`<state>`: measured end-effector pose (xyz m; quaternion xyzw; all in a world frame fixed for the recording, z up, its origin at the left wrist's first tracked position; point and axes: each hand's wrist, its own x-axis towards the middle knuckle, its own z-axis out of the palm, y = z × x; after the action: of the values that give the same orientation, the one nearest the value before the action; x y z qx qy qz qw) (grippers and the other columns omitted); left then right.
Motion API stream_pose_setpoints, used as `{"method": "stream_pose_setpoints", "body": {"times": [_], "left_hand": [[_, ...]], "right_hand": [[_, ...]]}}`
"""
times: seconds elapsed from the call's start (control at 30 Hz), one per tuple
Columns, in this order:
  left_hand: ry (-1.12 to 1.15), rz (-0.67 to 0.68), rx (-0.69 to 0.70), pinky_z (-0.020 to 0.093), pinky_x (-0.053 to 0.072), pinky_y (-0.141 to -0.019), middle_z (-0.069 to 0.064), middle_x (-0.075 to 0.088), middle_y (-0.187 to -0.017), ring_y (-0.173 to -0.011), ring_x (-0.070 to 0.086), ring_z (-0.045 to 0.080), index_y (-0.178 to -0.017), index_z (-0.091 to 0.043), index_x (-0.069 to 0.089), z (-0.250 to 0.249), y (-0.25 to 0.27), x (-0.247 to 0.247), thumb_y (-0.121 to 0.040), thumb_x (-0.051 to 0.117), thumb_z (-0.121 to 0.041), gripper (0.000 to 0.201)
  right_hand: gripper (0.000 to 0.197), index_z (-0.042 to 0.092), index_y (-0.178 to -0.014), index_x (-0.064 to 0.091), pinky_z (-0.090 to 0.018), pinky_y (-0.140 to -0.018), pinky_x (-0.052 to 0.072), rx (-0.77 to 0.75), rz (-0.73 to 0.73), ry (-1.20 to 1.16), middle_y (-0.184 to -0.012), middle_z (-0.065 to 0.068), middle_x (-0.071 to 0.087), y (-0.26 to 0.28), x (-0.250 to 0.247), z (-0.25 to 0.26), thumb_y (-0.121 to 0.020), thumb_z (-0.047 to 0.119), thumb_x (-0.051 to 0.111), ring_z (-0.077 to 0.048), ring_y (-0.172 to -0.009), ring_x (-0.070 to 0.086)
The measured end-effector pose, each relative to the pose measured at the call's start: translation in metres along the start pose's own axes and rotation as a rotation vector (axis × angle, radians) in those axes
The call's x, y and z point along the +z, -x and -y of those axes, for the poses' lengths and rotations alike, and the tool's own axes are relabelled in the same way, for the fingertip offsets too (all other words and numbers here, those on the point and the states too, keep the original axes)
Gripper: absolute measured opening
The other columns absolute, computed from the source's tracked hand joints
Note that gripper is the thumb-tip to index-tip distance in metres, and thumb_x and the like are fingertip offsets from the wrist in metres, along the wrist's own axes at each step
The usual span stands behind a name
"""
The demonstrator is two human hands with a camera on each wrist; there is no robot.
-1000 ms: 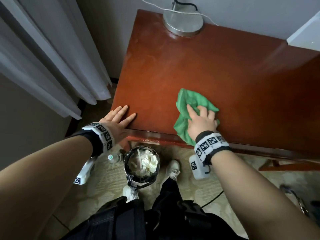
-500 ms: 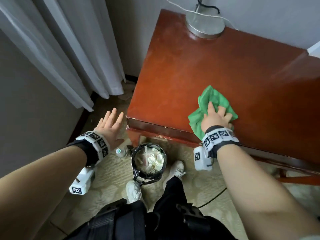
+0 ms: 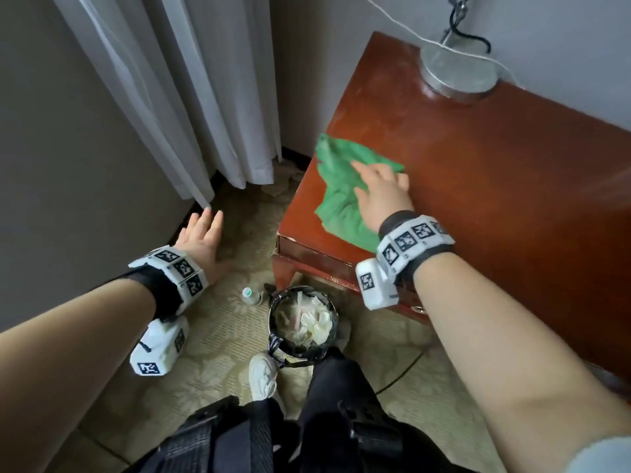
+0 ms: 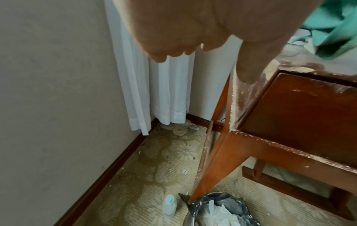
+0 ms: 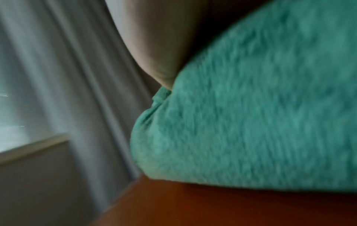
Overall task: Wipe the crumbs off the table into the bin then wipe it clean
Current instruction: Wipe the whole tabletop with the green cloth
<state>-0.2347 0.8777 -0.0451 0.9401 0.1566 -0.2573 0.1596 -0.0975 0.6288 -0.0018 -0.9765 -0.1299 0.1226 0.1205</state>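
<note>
A green cloth (image 3: 336, 196) lies bunched on the red-brown table (image 3: 495, 186), near its front left corner. My right hand (image 3: 380, 187) presses flat on the cloth with its fingers stretched out; the blurred right wrist view is filled by the cloth (image 5: 260, 114). My left hand (image 3: 201, 232) hangs in the air left of the table, fingers straight, holding nothing. The bin (image 3: 302, 324), lined with a black bag and full of white paper, stands on the floor under the table's front corner. Pale specks line the table's corner edge (image 4: 236, 97).
A round metal lamp base (image 3: 457, 75) with a cable sits at the table's back. White curtains (image 3: 191, 97) hang at the left wall. A small bottle (image 3: 251, 296) lies on the carpet beside the bin, my shoe (image 3: 262, 373) right in front of it.
My left hand has come off the table's front edge and moved left into the air. My right hand has slid the cloth leftward toward the table's corner.
</note>
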Motion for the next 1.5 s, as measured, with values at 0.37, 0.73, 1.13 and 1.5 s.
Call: {"method": "stream_pose_setpoints", "body": {"times": [0.37,0.73,1.13,1.5], "left_hand": [[-0.013,0.145,-0.005,0.031,-0.005,-0.117,0.002,-0.019,-0.155,-0.144,-0.016,0.02,-0.148,-0.012,-0.013,-0.067,-0.035,-0.002,-0.091,0.053,-0.039,0.091],[-0.084,0.162,0.243,0.029,-0.012,-0.113,0.003,-0.026,-0.153,-0.142,-0.021,0.021,-0.147,-0.018,-0.015,-0.121,-0.059,-0.031,-0.085,0.049,-0.001,0.091],[-0.226,0.126,0.268,0.036,-0.009,-0.115,0.008,-0.024,-0.154,-0.143,-0.019,0.024,-0.148,-0.016,-0.014,-0.184,-0.119,-0.046,-0.091,0.044,-0.052,0.09],[-0.38,0.146,0.19,0.043,-0.016,-0.112,0.008,-0.033,-0.15,-0.139,-0.027,0.026,-0.143,-0.017,-0.027,-0.2,-0.138,-0.034,-0.082,0.034,-0.072,0.102]], "right_hand": [[0.071,0.044,-0.141,0.029,-0.044,-0.108,0.025,-0.474,0.407,0.177,-0.148,0.004,0.024,-0.021,0.022,0.032,-0.086,0.0,0.041,-0.028,-0.131,0.021],[0.053,0.036,-0.146,0.019,-0.046,-0.107,0.025,0.535,0.13,0.058,-0.149,-0.005,0.018,-0.096,-0.05,-0.117,-0.097,0.028,0.036,-0.035,-0.13,0.023],[0.053,0.034,-0.143,0.032,-0.039,-0.111,0.022,0.061,0.086,0.045,-0.148,-0.002,0.032,-0.116,-0.059,-0.121,-0.094,0.014,0.039,-0.031,-0.133,0.028],[0.061,0.044,-0.144,0.018,-0.049,-0.11,0.024,0.33,0.111,0.072,-0.155,0.008,0.015,-0.187,-0.065,-0.156,-0.091,0.022,0.039,-0.031,-0.136,0.017]]}}
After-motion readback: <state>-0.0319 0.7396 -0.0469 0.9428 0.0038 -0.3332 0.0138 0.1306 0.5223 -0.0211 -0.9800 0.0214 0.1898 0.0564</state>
